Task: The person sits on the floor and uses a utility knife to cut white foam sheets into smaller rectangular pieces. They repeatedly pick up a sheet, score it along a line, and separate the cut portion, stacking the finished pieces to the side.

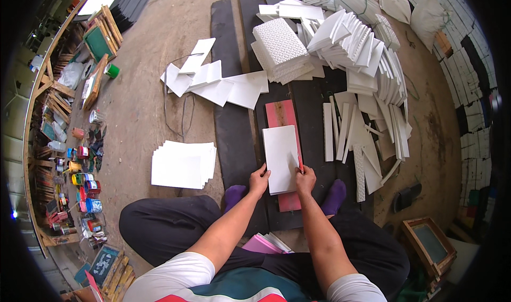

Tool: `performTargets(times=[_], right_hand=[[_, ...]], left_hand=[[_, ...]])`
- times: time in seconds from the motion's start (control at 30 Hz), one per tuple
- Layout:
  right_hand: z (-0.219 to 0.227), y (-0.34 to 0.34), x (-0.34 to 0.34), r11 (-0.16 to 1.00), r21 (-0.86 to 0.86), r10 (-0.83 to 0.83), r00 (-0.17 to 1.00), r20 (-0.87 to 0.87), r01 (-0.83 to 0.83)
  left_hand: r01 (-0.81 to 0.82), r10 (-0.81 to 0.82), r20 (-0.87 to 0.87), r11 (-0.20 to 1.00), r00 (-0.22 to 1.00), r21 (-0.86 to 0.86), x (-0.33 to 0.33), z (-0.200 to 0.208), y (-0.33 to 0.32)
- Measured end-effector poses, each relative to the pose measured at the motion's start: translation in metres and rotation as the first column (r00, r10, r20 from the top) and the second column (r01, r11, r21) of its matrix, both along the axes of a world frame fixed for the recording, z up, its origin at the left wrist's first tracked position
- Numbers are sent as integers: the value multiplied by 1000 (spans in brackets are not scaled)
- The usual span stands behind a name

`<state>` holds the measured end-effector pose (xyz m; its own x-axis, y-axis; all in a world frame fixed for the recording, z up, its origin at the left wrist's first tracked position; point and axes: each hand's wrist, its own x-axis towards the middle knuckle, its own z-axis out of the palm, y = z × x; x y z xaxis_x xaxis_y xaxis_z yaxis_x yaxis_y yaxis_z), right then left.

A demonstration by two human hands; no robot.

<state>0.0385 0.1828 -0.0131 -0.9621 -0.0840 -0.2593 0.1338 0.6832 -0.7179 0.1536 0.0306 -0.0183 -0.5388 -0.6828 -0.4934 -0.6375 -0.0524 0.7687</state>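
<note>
A white rectangular foam sheet (280, 150) lies lengthwise over a red board (280, 112), whose ends stick out beyond it. At the sheet's left edge, my left hand (259, 180) grips it with the thumb at the edge and the fingers curled. My right hand (305, 180) is closed around a slim red tool (301, 167), close against the sheet's right edge. The tool's tip is too small to make out. Underneath, dark planks (314, 126) run away from me between my feet.
Stacked white sheets (181, 165) lie on the left. Loose white pieces (213, 83) are ahead of them. Patterned foam blocks (281, 42) and a leaning stack (348, 41) stand beyond. Offcut strips (340, 129) lie on the right, near a wooden frame (430, 247). Paint cans (90, 187) line the far left.
</note>
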Motion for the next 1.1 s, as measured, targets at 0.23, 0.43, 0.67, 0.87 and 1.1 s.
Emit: performTargets(times=[0.23, 0.43, 0.67, 0.87, 1.1], right_hand=[[-5, -1, 0, 1000, 6, 5, 1000, 2, -5], [3, 4, -2, 999, 0, 41, 996, 84, -42], [19, -19, -17, 920, -388, 149, 969, 195, -63], [33, -69, -6, 836, -547, 149, 978, 146, -46], [53, -102, 7, 741, -671, 187, 972, 143, -44]], left_hand=[[35, -36, 9, 997, 999, 64, 3, -3, -6], [45, 117, -194, 740, 974, 671, -4, 45, -14], [39, 270, -401, 787, 876, 616, 6, 42, -47], [-307, 483, -481, 864, 732, 400, 23, 69, -80], [-825, 709, -499, 565, 498, -19, 87, 105, -122]])
